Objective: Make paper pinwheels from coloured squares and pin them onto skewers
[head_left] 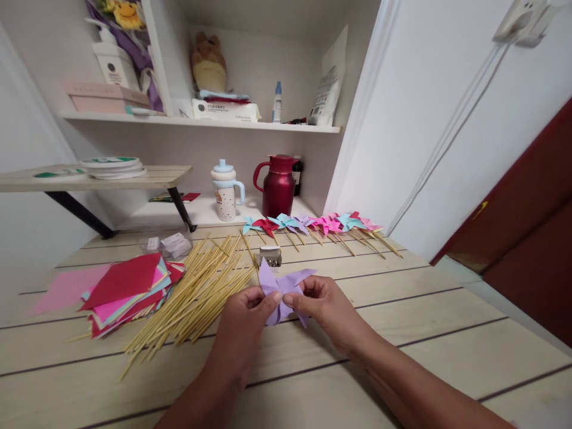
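Low in the middle of the frame, both hands pinch one purple paper pinwheel (282,290) just above the table (447,351). The left hand (245,314) grips its lower left part between thumb and fingers; the right hand (322,305) pinches the centre and right side. Its pointed flaps stick out above and to the right of the fingers.

Directly behind the pinwheel, touching its upper tip in the view, sits a small box of metal pins (270,256). To the left of the hands lies a loose heap of bamboo sticks (196,292), too many and too overlapped to count, fanning from the lower left toward the centre. Further left is one stack of coloured paper squares (129,292), red on top, with a single pink sheet (67,288) beside it.

Along the far edge of the table, centre to right, lies a row of finished pinwheels on sticks (313,225), perhaps eight or nine, though they overlap. Behind them stand one red jug (277,186) and one spouted cup (226,190). On the upper shelf in the centre top are a soft toy (208,62), a small bottle (277,102) and a white bag (329,83).
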`<state>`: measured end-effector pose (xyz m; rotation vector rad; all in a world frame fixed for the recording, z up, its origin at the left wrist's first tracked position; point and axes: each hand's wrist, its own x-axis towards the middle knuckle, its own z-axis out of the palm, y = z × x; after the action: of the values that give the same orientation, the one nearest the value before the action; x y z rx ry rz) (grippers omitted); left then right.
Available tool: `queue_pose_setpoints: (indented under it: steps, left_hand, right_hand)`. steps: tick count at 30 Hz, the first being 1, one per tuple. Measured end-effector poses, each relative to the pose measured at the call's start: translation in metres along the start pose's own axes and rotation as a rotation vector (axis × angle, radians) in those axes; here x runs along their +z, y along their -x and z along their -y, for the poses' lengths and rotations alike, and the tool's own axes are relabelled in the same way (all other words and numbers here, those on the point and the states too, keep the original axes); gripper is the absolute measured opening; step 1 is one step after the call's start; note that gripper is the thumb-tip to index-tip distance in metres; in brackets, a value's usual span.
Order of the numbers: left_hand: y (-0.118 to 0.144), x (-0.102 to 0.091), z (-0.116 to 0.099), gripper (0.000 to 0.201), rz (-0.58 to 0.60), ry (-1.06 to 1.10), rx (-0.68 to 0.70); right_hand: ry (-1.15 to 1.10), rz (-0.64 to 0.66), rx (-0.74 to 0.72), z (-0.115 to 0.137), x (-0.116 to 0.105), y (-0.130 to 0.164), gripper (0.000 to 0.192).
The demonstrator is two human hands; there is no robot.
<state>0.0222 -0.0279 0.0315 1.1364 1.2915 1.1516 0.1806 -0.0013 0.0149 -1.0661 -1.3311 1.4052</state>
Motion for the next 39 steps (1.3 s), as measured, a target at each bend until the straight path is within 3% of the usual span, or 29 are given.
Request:
queue_pose_setpoints:
  steps: [3, 8, 12, 22, 29, 39]
  left_hand:
    - [0.003, 0.002, -0.004, 0.033, 0.038, 0.108, -0.020]
    - [0.004, 0.002, -0.007, 0.037, -0.065, 0.168, -0.035]
    - [0.001, 0.001, -0.004, 0.046, -0.051, 0.223, -0.030]
    - [-0.010, -0.002, 0.008, 0.052, -0.024, 0.187, -0.031]
    - [-0.006, -0.002, 0.007, 0.034, 0.085, 0.198, -0.027]
    - [-0.002, -0.006, 0.001, 0.028, 0.046, 0.168, -0.063]
  right_hand:
    - [-0.047, -0.018, 0.006, 0.001, 0.000, 0.000, 0.033]
    - [-0.123, -0.053, -0.012, 0.002, -0.003, -0.003, 0.034]
    - [-0.159, -0.081, -0.039, 0.002, -0.006, -0.004, 0.035]
    - [0.025, -0.088, -0.126, 0.001, -0.005, -0.002, 0.030]
    - [0.169, -0.071, -0.157, 0.003, -0.005, 0.001, 0.025]
    - [0.216, -0.029, -0.143, 0.007, -0.001, 0.003, 0.026]
